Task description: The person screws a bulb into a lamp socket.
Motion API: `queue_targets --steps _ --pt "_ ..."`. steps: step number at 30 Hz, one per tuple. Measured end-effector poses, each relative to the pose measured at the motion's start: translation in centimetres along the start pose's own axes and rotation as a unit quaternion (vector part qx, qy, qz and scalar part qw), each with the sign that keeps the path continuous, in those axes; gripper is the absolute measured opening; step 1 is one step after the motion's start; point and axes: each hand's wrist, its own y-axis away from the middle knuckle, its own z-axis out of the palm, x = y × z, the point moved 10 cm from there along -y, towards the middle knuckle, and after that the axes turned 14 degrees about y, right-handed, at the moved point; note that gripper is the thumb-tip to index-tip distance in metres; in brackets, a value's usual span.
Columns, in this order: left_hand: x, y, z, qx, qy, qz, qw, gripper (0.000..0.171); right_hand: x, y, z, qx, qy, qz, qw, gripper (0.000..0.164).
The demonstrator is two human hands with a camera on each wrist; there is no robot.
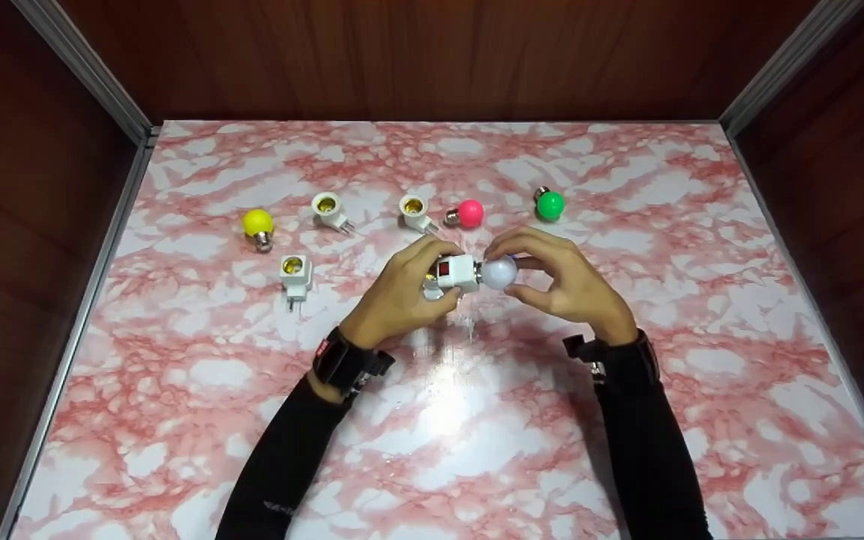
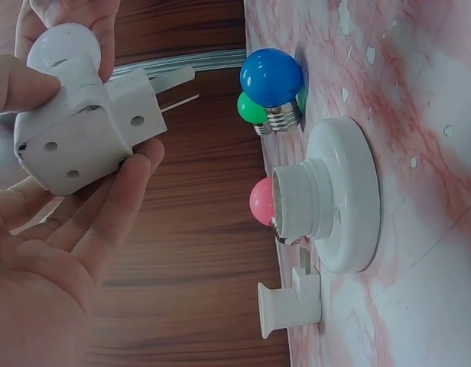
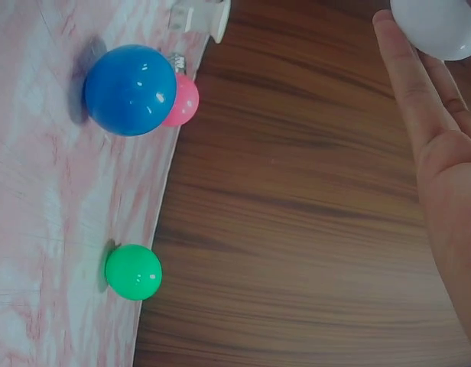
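Note:
My left hand (image 1: 396, 294) grips a white plug-in bulb socket (image 1: 460, 273) with a red switch, its thumb and fingers on either side. Flat plug pins (image 2: 173, 79) stick out of the socket in the left wrist view. With thumb and fingertips, my right hand (image 1: 571, 285) holds a white light bulb (image 1: 499, 273) at the socket's mouth. A strip of metal screw thread shows between bulb and socket. Both are raised over the table. Beneath them, a round white lamp holder (image 2: 344, 195) and a blue bulb (image 2: 271, 78) stand on the table, mostly hidden by my hands in the head view.
Beyond my hands lie a pink bulb (image 1: 469, 214), a green bulb (image 1: 550, 205) and a white plug socket (image 1: 414, 208). Another plug socket (image 1: 327, 206), a yellow bulb (image 1: 257, 223) and a square socket (image 1: 296, 277) lie leftward. Wooden panels (image 1: 432, 60) border the marbled table (image 1: 214, 420).

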Motion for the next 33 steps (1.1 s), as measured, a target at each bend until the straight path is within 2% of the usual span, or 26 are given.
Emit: queue_targets --steps 13,24,33 --pt "0.40 -0.05 -0.20 0.011 -0.006 0.017 0.9998 0.039 0.29 -0.02 -0.16 0.009 -0.017 0.023 1.000 0.041" --pt "0.63 -0.03 -0.45 0.016 -0.012 0.025 0.9995 0.039 0.57 -0.03 -0.35 0.023 0.004 0.047 0.999 0.040" --pt "0.78 0.02 -1.01 0.027 -0.003 0.030 0.9992 0.039 0.12 -0.17 -0.68 0.055 0.018 0.022 0.998 0.033"
